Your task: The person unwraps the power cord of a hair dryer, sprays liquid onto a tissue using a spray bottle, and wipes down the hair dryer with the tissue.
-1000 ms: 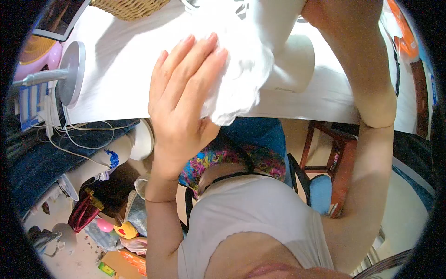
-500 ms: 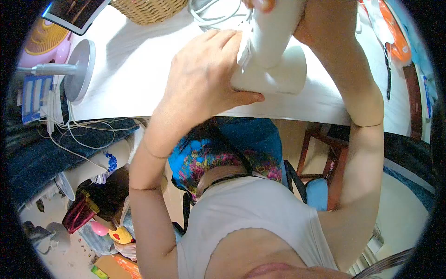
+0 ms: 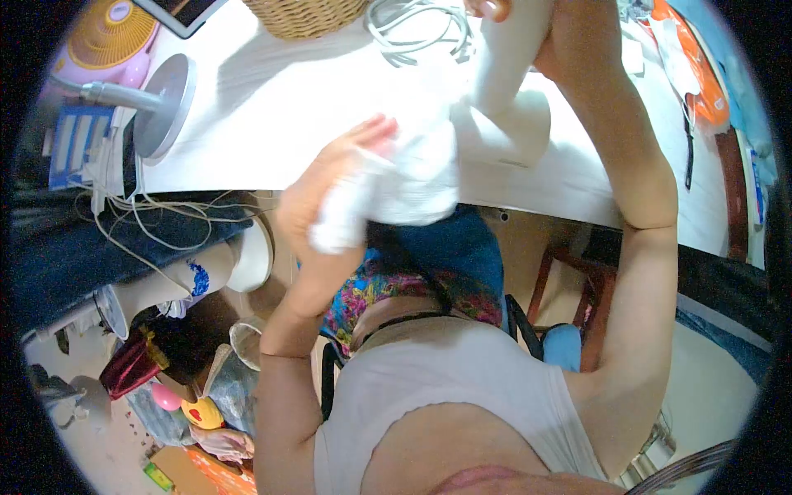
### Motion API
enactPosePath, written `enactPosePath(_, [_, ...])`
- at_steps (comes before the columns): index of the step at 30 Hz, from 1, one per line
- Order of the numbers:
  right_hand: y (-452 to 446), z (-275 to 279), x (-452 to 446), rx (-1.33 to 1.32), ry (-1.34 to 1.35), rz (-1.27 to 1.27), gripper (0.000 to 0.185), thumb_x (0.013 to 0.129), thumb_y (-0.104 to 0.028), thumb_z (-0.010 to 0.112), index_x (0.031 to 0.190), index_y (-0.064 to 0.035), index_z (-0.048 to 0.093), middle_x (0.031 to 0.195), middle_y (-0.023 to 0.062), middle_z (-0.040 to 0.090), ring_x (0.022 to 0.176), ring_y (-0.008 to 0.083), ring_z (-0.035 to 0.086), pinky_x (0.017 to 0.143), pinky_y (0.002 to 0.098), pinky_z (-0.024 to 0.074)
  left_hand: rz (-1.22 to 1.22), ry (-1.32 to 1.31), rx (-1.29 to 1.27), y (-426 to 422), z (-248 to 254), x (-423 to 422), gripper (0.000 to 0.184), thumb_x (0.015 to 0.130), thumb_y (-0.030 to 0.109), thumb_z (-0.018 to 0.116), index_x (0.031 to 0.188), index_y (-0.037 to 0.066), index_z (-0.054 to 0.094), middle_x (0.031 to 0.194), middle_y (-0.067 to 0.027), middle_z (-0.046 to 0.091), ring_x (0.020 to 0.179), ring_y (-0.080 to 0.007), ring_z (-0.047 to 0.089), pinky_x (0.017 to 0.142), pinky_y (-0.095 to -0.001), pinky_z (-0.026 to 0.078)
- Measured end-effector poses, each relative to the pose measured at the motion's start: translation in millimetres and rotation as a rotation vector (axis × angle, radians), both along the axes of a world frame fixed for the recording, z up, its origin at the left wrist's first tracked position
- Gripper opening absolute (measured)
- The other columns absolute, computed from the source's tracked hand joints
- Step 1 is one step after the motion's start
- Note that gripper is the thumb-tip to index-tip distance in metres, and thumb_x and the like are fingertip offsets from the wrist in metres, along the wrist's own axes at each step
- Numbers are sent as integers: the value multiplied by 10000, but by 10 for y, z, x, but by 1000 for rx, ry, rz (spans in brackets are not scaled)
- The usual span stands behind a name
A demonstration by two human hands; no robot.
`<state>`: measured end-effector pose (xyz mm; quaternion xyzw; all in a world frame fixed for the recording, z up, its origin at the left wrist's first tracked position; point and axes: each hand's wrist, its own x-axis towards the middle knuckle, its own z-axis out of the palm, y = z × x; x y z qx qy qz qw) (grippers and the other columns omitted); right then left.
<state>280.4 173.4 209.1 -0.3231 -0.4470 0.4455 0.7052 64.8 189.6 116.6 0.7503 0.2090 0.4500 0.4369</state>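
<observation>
A crumpled white cloth hangs from my left hand, which is closed on it near the table's front edge; the cloth and fingers are a little blurred. At the top right, my right hand grips the upper part of a white cylindrical object. This object has a wide round white base that rests on the white table. Only part of my right hand shows, with one fingertip at the object's left side. The cloth is just left of the base.
A wicker basket and a coiled white cable lie at the back. On the left are a grey round stand, a yellow and pink fan and a tablet corner. An orange bag is at the right.
My left hand has drawn back from beside the white object's base towards the front edge, and the cloth now shows hanging from it. My right hand stays on the white object.
</observation>
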Motion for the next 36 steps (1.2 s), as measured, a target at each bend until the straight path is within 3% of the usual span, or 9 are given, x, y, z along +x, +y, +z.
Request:
enactPosePath(2, [1,-24,15,-12,-23,-38,259,784,-166,594,945,-40,434,569,2,461,477,96,481,452,222,446,-202,-559,-836,-53,112,-194,375,909,122,462,1265,10,426,1262,-147,496,1168,-268,488,970,-428,404])
enactPosePath(4, [-2,-55,40,-29,-71,-81,252,782,-163,583,943,-47,428,572,2,449,477,98,476,455,220,442,-517,-841,-1294,43,252,-284,432,945,231,423,1313,14,353,1298,-146,463,1192,-272,459,1004,-443,369])
enactPosePath(6, [40,-111,77,-34,-126,-124,235,776,-152,566,926,-48,419,569,7,443,464,102,459,452,219,425,-739,-919,-1370,87,169,-339,477,952,329,386,1328,37,356,1326,-140,440,1230,-260,422,1035,-443,321])
enactPosePath(8, [36,-88,14,0,-104,-142,217,778,-160,560,906,-55,420,563,8,434,456,101,444,450,217,414,-646,-1020,-1524,44,245,-349,492,953,344,372,1313,9,386,1327,-196,426,1216,-347,421,1028,-550,272])
enactPosePath(14, [23,-58,-69,42,-100,-161,196,788,-176,555,881,-61,426,559,4,425,447,91,425,443,212,404,-641,-928,-1492,17,316,-325,478,952,326,368,1304,3,398,1316,-198,438,1238,-324,402,1051,-545,231])
enactPosePath(17, [89,-140,101,83,-118,-84,197,792,-177,555,886,-58,430,563,4,433,444,87,430,444,208,409,-613,-977,-1535,29,297,-232,406,942,244,431,1258,-9,453,1229,-189,521,1144,-315,497,1004,-472,340])
enactPosePath(21, [47,-133,55,82,-117,-80,224,797,-165,560,937,-42,436,574,1,457,460,87,468,456,210,430,88,154,-165,323,96,24,210,840,-40,484,1003,-7,612,953,-119,638,872,-242,600,752,-350,475])
enactPosePath(25, [-15,-56,0,22,-34,-41,236,799,-159,582,945,-45,436,582,1,461,475,91,476,465,215,436,154,209,598,566,-73,226,454,584,-149,501,1006,-21,610,948,-151,596,863,-255,576,730,-328,485])
enactPosePath(36, [-21,24,-16,4,-34,-9,223,775,-141,607,900,-50,447,563,4,471,467,89,478,456,217,436,-82,34,379,268,-48,267,487,619,76,680,1098,28,603,1044,-167,575,953,-305,578,824,-368,475])
